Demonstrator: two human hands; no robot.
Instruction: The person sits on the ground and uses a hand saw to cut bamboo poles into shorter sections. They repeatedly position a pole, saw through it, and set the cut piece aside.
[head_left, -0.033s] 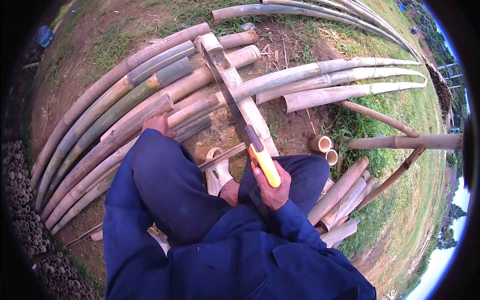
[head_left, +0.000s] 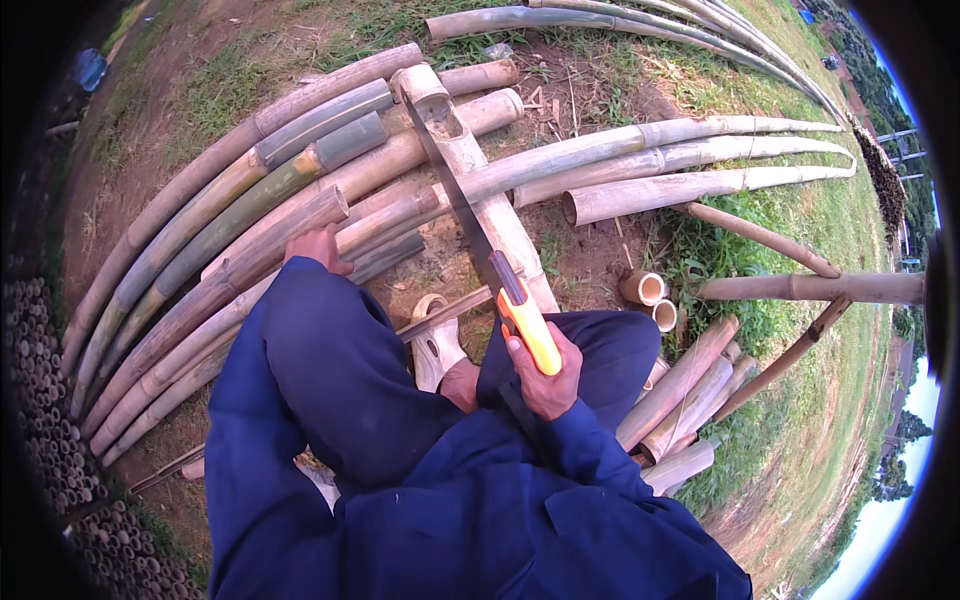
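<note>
My right hand is closed around the orange-and-yellow handle of a hand saw. The long dark blade slants up and away to the left, crossing a pale bamboo pole. That pole lies over a notched bamboo support running away from me. On the same pole, left of the blade, my left hand is closed with its thumb on the near side; its fingers are partly hidden. Next to this hand is the open end of another bamboo pole.
More bamboo poles lie side by side at the left. Short cut pieces are piled by my right knee, near two upright bamboo cups. A bamboo rail frame stands at the right. Stacked cut tubes fill the far left.
</note>
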